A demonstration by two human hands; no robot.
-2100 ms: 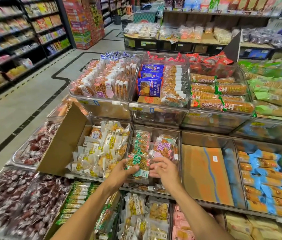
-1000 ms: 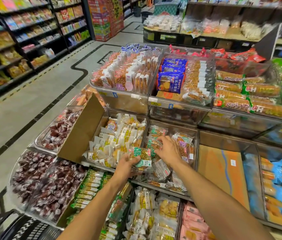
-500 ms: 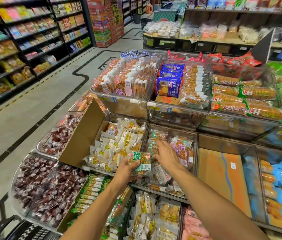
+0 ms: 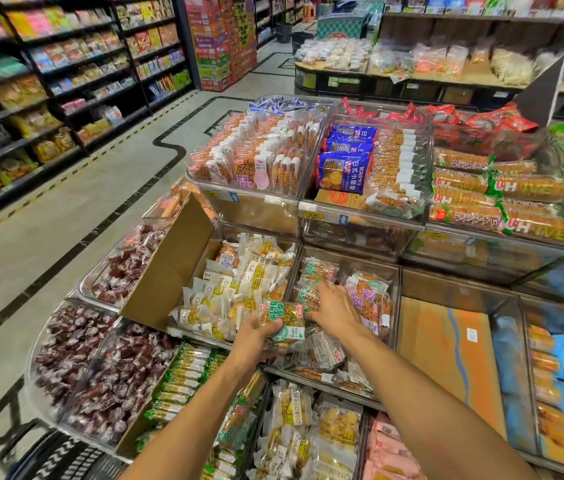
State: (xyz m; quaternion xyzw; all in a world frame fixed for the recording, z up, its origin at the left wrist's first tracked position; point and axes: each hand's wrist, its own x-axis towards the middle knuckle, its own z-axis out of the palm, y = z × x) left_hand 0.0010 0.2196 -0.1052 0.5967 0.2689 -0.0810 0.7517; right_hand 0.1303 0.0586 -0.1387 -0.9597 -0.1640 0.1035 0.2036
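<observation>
My left hand (image 4: 256,336) grips a small stack of green-labelled snack packets (image 4: 284,320) over the front edge of a clear plastic bin (image 4: 360,265) on the middle tier of a shop display. My right hand (image 4: 334,308) reaches palm down into that bin, and its fingers curl onto another green-labelled packet (image 4: 308,296) lying among green and purple packets. What the fingertips do underneath is hidden.
A cardboard flap (image 4: 169,268) stands left of the bin with yellow-white packets (image 4: 239,289). Bins of dark red sweets (image 4: 100,368) lie at the left. An orange carton (image 4: 453,358) fills the bin to the right. Upper-tier bins (image 4: 360,209) overhang behind. A black basket (image 4: 55,459) sits below left.
My left hand stays at the bin's front edge with the green packets. My right hand has gone from the bin's front to deeper among the packets. The view shifted slightly.
</observation>
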